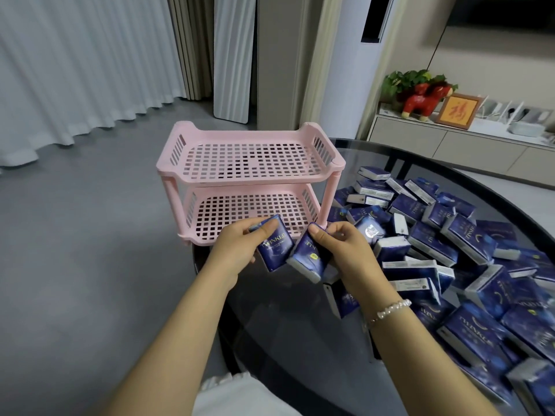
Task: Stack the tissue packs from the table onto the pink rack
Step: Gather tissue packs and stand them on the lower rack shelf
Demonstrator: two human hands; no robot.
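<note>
A pink two-tier rack [250, 172] with slotted shelves stands at the left edge of the round glass table [288, 322]; both shelves hold nothing. My left hand [237, 246] grips a dark blue tissue pack [274, 250] just in front of the lower shelf. My right hand [345, 247] pinches a second blue tissue pack [309, 256] by its top, tilted, right beside the first. A big heap of blue tissue packs [450, 250] covers the right side of the table.
Grey floor lies to the left of the table, with white curtains [75, 70] behind. A low cabinet [450, 139] at the back right carries a red toy horse, a plant and a framed picture. A lone pack [342, 298] lies under my right wrist.
</note>
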